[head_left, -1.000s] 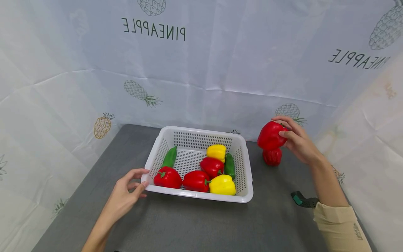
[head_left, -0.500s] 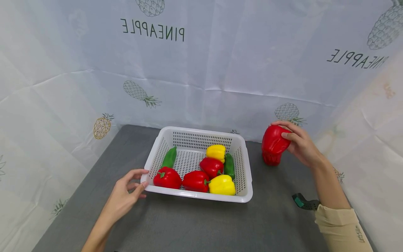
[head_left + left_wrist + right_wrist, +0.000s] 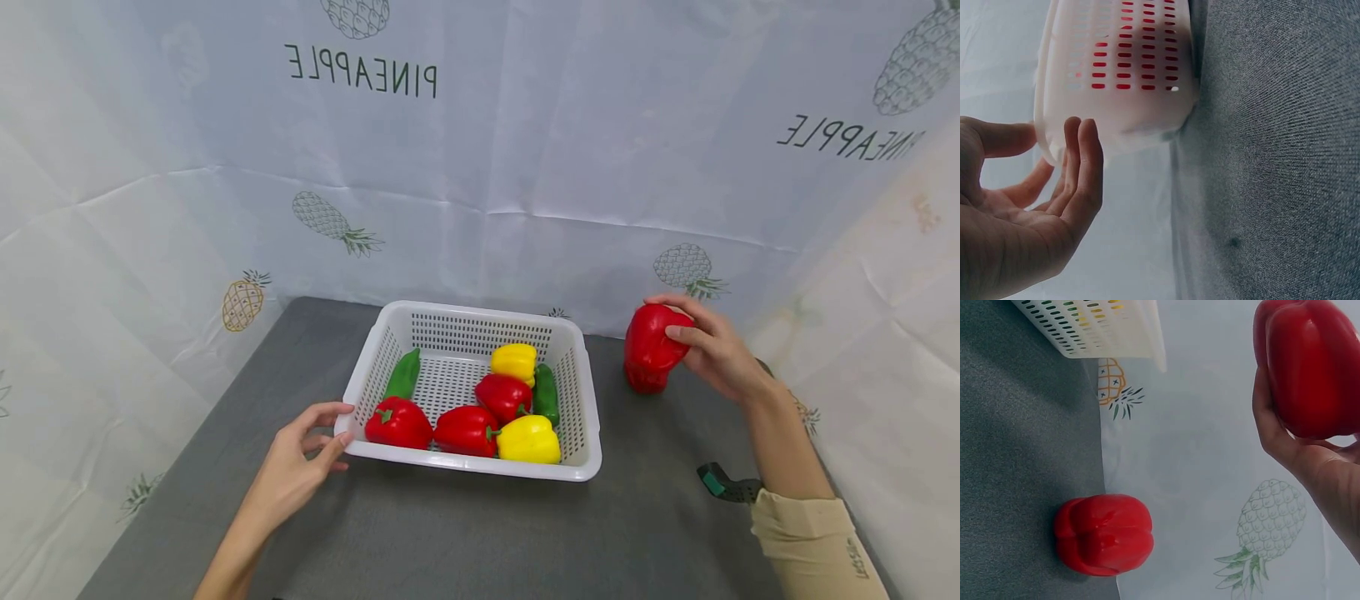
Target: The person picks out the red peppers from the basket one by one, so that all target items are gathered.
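My left hand [image 3: 294, 462] holds the near left corner of a white perforated plastic basket [image 3: 465, 469], with thumb and fingers at its rim. In the left wrist view the thumb and fingers [image 3: 1090, 156] stand around that corner. To the right of the basket, my right hand [image 3: 723, 354] grips a red bell pepper [image 3: 654, 332] by its side. Beneath it a second red bell pepper [image 3: 1107, 534] sits on the grey table; the right wrist view shows a gap between the two, while the held one overlaps it in the head view.
Inside the basket lie several red bell peppers [image 3: 399, 423], two yellow bell peppers [image 3: 529, 440] and two green vegetables [image 3: 403, 375], long and narrow. A white curtain [image 3: 480, 167] with pineapple prints hangs behind the table [image 3: 480, 542].
My right hand has lowered the held red bell pepper and turned it slightly, bringing it further over the one on the table. The left hand and basket have not moved.
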`<action>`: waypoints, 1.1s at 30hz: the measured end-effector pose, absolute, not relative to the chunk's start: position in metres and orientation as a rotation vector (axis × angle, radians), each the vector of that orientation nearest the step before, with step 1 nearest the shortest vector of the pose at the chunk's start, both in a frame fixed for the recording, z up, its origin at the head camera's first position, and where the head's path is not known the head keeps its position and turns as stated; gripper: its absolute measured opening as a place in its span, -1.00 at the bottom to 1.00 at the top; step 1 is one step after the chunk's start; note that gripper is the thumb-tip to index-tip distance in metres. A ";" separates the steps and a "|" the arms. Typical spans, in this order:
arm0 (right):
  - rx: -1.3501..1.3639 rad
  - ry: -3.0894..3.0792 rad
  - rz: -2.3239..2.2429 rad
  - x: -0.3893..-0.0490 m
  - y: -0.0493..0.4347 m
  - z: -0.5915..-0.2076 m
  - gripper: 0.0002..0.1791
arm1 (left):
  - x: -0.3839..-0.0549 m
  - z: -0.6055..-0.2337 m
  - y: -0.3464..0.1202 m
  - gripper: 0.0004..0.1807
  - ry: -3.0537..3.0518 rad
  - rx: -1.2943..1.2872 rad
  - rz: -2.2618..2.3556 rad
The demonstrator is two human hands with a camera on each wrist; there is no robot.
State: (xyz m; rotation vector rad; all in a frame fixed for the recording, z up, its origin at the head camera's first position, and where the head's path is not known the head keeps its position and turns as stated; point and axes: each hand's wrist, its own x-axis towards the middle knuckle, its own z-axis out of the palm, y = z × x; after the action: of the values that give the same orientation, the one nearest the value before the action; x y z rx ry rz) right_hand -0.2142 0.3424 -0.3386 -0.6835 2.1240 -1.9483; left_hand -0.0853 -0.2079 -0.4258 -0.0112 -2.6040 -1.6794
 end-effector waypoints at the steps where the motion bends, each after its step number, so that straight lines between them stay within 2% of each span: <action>1: -0.679 2.146 -1.935 -0.214 0.343 -0.339 -0.40 | -0.085 -0.426 -0.208 -0.53 -2.603 -0.011 -1.681; 6: -0.634 2.262 -1.865 -0.212 0.343 -0.340 -0.30 | -0.086 -0.426 -0.208 -0.53 -2.596 -0.017 -1.690; 20: -0.554 2.360 -1.794 -0.207 0.358 -0.339 -0.27 | -0.086 -0.425 -0.208 -0.53 -2.619 -0.004 -1.673; 33: -0.520 2.380 -1.772 -0.215 0.393 -0.353 -0.20 | -0.086 -0.427 -0.209 -0.53 -2.609 -0.005 -1.683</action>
State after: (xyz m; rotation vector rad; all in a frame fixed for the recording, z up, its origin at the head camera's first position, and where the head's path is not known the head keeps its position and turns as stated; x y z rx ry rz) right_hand -0.2149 0.3933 -0.3533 -0.5204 2.3799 -1.7723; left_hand -0.0861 -0.2088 -0.4273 -0.0052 -2.6086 -1.6830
